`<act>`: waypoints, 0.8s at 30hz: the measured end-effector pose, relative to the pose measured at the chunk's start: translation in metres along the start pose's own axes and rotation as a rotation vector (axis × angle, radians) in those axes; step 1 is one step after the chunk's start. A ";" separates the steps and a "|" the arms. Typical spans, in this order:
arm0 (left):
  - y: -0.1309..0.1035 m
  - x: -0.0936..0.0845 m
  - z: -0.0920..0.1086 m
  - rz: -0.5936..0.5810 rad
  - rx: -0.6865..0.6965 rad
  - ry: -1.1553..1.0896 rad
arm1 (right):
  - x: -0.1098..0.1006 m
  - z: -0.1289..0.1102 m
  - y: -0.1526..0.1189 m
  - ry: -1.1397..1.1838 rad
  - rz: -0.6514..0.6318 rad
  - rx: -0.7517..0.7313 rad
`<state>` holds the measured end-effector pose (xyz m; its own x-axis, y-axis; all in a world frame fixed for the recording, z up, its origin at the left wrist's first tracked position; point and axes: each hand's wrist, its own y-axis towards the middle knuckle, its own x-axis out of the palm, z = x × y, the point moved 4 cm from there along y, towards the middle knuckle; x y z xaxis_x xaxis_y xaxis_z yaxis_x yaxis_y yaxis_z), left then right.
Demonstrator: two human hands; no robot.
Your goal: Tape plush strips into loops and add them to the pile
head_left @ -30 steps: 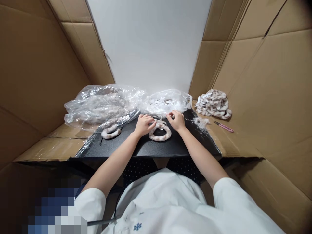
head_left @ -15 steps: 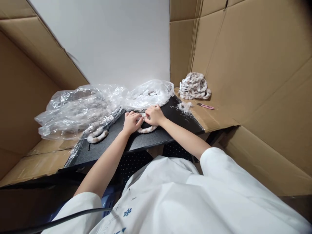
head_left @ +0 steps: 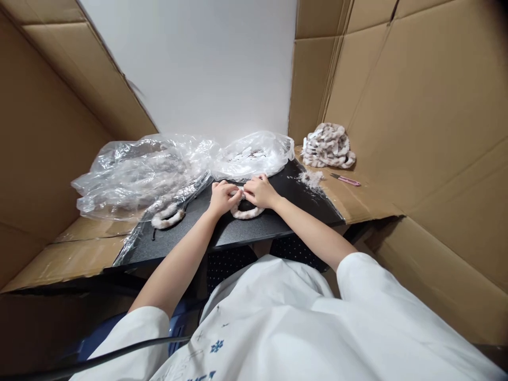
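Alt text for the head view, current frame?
A person's left hand and right hand meet at the far side of a fluffy ring on a black table. Behind lies crumpled clear plastic; to the right, on cardboard, are a fluffy pile and pink snips.

The far part of the fluffy ring (head_left: 246, 214) was hidden by the left hand (head_left: 223, 199) and right hand (head_left: 260, 191); what their fingertips gripped was too small to tell. Crinkled glare blurred the contents of the left plastic bag (head_left: 119, 168). Any print on the far-right pile's (head_left: 330, 146) tags was illegible. The near edge cut off the white shirt (head_left: 301, 338) and black cable (head_left: 130, 349).
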<state>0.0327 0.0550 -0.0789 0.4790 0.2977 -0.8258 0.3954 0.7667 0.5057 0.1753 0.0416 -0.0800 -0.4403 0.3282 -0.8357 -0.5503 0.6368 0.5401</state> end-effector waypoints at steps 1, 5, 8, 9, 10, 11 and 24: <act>0.000 -0.001 0.000 0.004 -0.022 -0.004 | 0.000 -0.001 0.000 0.006 -0.002 -0.001; 0.002 -0.003 0.001 0.036 -0.075 -0.034 | -0.001 -0.002 0.002 0.008 0.005 0.006; 0.004 -0.004 0.001 0.050 -0.080 -0.044 | -0.002 -0.002 0.005 -0.001 0.021 -0.002; 0.004 -0.004 0.001 0.054 -0.082 -0.042 | -0.003 -0.003 0.006 -0.004 0.025 -0.009; 0.005 -0.005 0.000 0.060 -0.083 -0.039 | -0.004 -0.004 0.007 -0.008 0.029 -0.015; 0.006 -0.006 -0.001 0.064 -0.083 -0.036 | -0.005 -0.004 0.008 -0.014 0.035 -0.020; 0.002 -0.045 -0.018 0.005 -0.007 0.141 | -0.013 0.049 0.000 0.391 0.412 0.289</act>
<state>-0.0023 0.0535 -0.0451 0.3660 0.3776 -0.8506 0.3879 0.7689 0.5082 0.2156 0.0719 -0.0737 -0.8316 0.3425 -0.4371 -0.0904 0.6931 0.7152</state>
